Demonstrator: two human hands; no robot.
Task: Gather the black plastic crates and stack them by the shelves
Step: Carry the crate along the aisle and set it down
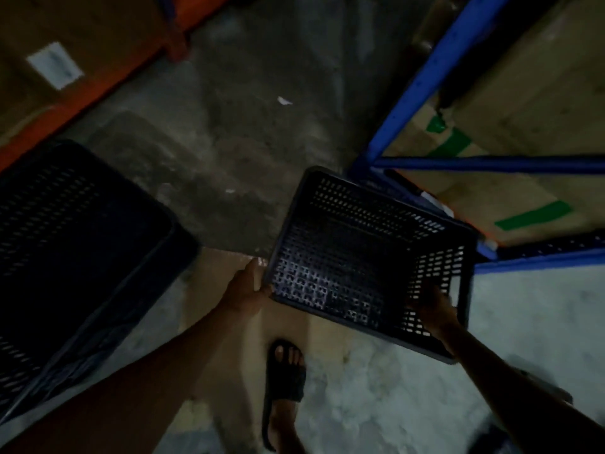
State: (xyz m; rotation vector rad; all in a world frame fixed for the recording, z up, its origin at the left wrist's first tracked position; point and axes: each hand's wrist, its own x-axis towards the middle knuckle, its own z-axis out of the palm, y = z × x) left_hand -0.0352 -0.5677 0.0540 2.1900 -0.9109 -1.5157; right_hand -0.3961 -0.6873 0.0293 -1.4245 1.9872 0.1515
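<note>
I hold an empty black perforated plastic crate (366, 257) above the floor at centre right, tilted with its opening facing me. My left hand (246, 288) grips its left rim. My right hand (433, 308) grips its near right wall, with fingers through the holes. A second, larger black crate (75, 250) sits at the left edge, apart from both hands. Blue shelving (435, 70) stands just beyond the held crate, on the right.
Orange shelving (108, 77) with cardboard boxes runs along the upper left. Boxes with green tape (533, 214) fill the blue rack. Flat cardboard (222, 290) lies on the concrete floor under my arms. My sandalled foot (284, 381) is below the crate. The aisle is dim.
</note>
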